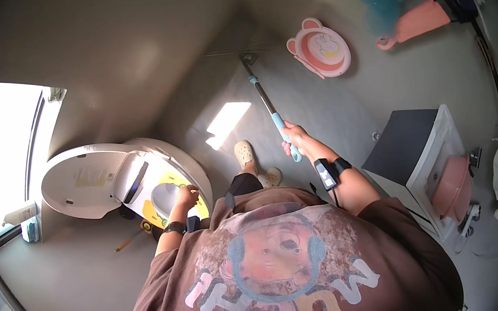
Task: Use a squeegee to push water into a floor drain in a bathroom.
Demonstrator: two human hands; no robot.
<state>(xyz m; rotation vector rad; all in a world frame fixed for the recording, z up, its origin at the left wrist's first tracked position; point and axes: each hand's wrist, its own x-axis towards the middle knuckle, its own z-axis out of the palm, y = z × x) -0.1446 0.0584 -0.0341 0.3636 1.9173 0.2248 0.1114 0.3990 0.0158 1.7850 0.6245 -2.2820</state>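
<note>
My right hand [294, 137] is closed around the light blue grip of a long-handled tool [264, 97] with a metal pole. Its far end reaches the grey floor near the wall, and its head is too small to name surely. My left hand [187, 197] is over the toilet seat [168, 179], which bears a yellow pattern, beside the bowl opening. Its fingers are bent, and whether they hold or touch anything cannot be told. The toilet lid [84, 182] stands raised.
A pink bear-shaped basin [321, 50] hangs on the wall. At right stands a white washbasin cabinet [418, 173] holding a pink basin [454, 190]. An orange-handled brush or similar tool [127, 242] lies beside the toilet. A window [9, 152] is at left.
</note>
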